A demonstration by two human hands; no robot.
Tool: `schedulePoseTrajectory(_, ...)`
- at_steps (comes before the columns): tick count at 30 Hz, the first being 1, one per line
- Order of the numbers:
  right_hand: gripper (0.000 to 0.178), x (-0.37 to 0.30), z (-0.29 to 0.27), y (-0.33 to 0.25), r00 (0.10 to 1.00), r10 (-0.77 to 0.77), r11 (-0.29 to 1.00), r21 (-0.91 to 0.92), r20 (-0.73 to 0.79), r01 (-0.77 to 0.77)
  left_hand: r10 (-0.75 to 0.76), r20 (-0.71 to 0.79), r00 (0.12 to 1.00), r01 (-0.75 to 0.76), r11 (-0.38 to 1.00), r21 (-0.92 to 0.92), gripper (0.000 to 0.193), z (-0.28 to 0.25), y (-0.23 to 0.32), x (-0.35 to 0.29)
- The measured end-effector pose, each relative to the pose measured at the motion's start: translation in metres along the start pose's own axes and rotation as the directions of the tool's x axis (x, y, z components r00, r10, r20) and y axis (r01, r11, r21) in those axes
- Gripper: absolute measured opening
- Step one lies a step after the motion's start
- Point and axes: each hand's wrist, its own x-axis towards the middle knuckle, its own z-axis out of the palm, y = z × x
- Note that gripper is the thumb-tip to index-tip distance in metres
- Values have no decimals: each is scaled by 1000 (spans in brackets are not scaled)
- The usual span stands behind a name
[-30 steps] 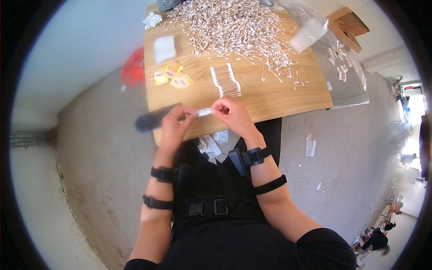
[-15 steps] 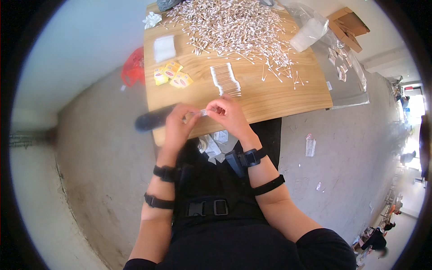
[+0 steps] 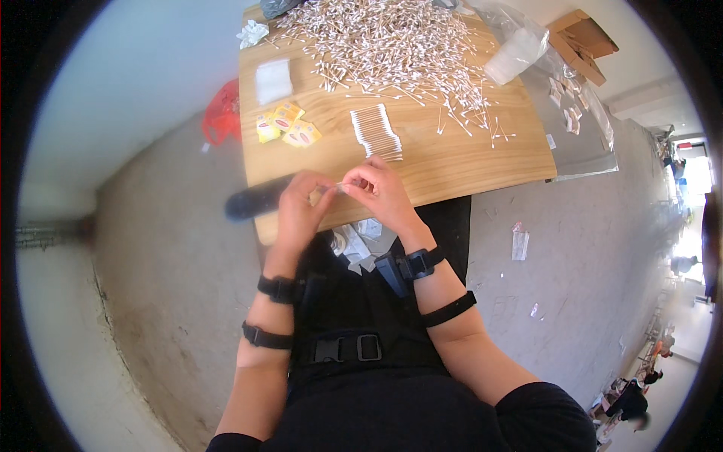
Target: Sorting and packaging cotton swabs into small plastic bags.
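Just above the table's near edge, my left hand (image 3: 303, 205) and my right hand (image 3: 379, 190) meet with their fingertips pinched. Between them is a thin, see-through piece that looks like a small clear plastic bag (image 3: 339, 187), mostly hidden by the fingers. Right beyond my right hand lies a neat row of cotton swabs (image 3: 376, 133), side by side. Several yellow printed paper cards (image 3: 288, 124) lie to its left, with a stack of clear plastic bags (image 3: 273, 81) behind them. A big heap of loose cotton swabs (image 3: 399, 41) covers the far part of the table.
The wooden table (image 3: 467, 169) ends just before my body. A dark elongated thing (image 3: 260, 199) juts past its left edge. A red plastic bag (image 3: 222, 113) hangs at the left. At right are a translucent cup-like container (image 3: 517, 58) and an open cardboard box (image 3: 582, 45).
My fingertips have drawn slightly closer together, and less of the clear plastic bag shows between them. The swab row, cards and heap stay as they were.
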Motion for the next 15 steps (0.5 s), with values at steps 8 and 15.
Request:
schedulePoseTrajectory(8, 12, 0, -7, 1, 999, 47, 999, 9, 15, -47, 76, 13, 997, -76, 992, 96, 11, -1, 3, 2)
schedulePoseTrajectory(15, 15, -2, -17, 0, 990, 140, 987, -73, -24, -141, 102, -4, 995, -100, 986, 131, 12, -3, 2, 0)
